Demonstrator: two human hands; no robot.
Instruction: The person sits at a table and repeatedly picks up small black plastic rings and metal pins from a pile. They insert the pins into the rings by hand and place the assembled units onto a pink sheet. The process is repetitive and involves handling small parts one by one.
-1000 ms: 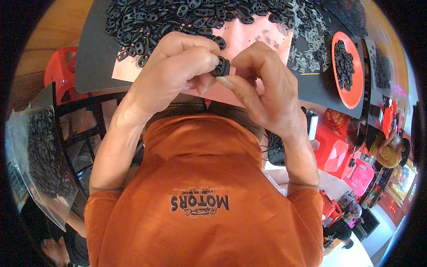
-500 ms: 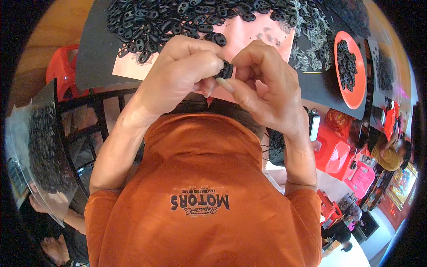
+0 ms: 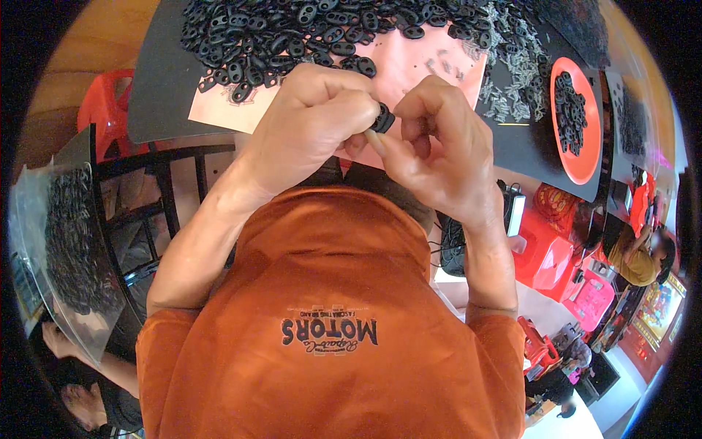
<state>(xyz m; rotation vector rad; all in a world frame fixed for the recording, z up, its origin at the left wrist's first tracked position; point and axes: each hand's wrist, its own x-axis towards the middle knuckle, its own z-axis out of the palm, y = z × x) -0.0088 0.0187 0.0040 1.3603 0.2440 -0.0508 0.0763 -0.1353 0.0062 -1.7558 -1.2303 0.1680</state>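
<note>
Between my two hands, just above the table's near edge, is a black plastic two-hole cord lock point(image 3: 382, 117). My left hand point(image 3: 314, 121) is closed round it, thumb and bent fingers pressed together. My right hand point(image 3: 442, 143) pinches at its other side, the thumb tip touching it from below and the index finger curled above. Anything small between the right fingertips is hidden. Beyond my hands lies a heap of black oval cord lock pieces point(image 3: 256, 33), partly on a pink sheet point(image 3: 398, 62). To its right are many small silvery springs point(image 3: 504, 91).
An orange oval plate point(image 3: 582, 167) holding smaller black pieces point(image 3: 570, 113) sits at the table's right edge. Red plastic stools point(image 3: 541, 256) stand to the right, another red stool point(image 3: 106, 106) at the left. A co-worker's arm point(image 3: 110, 366) and a clear bag of black pieces point(image 3: 77, 249) are at left.
Both hands have shifted slightly, the left one rightward with the cord lock. The right thumb has moved from the lock's front to its lower edge.
</note>
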